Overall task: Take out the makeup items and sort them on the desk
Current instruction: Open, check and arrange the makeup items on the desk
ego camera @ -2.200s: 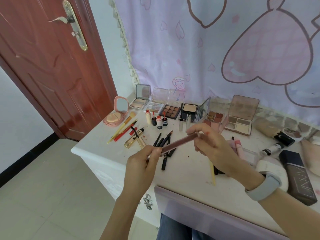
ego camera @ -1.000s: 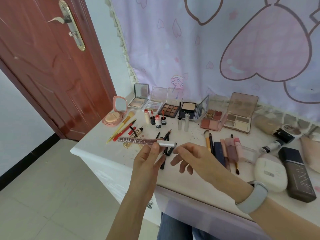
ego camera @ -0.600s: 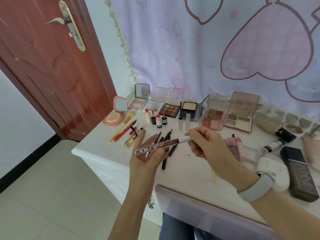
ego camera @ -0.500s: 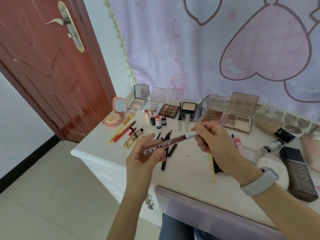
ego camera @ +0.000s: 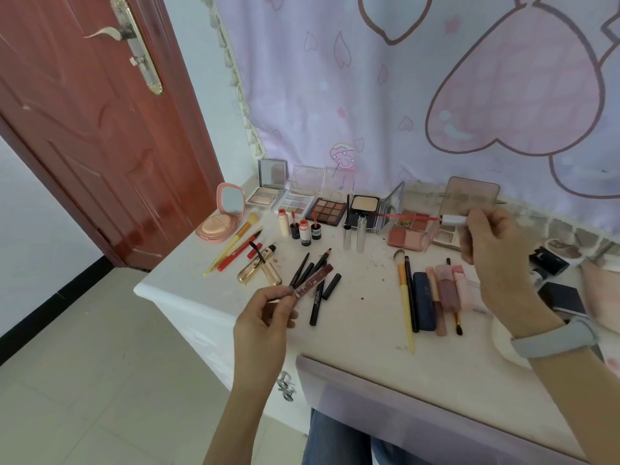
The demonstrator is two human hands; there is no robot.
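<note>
The left hand (ego camera: 265, 327) is raised over the front left part of the desk (ego camera: 355, 317). Its thumb and fingers pinch the lower end of a dark red lip gloss tube (ego camera: 313, 280), which slants up and to the right above a group of black pencils (ego camera: 310, 275) lying on the desk.

The right hand (ego camera: 488, 243) is raised at the right, well apart from the left hand. Its fingers curl round the silver cap (ego camera: 453, 219) of the applicator wand (ego camera: 411, 216). The wand's thin red stem points left, roughly level, in front of the open palettes (ego camera: 330, 211) lined up along the back edge; whether the tip touches anything there cannot be told. A grey wristband (ego camera: 553, 340) sits on the right wrist.

On the desk:
- Back left: a pink compact with mirror (ego camera: 223, 216).
- Left: a gold mascara tube (ego camera: 256, 268), with its wand beside it.
- Centre right: a yellow-handled brush (ego camera: 404, 297) and several tubes (ego camera: 446, 290) laid side by side.

A red-brown door (ego camera: 94, 129) stands at the left. A pink patterned curtain (ego camera: 436, 88) hangs behind the desk.
</note>
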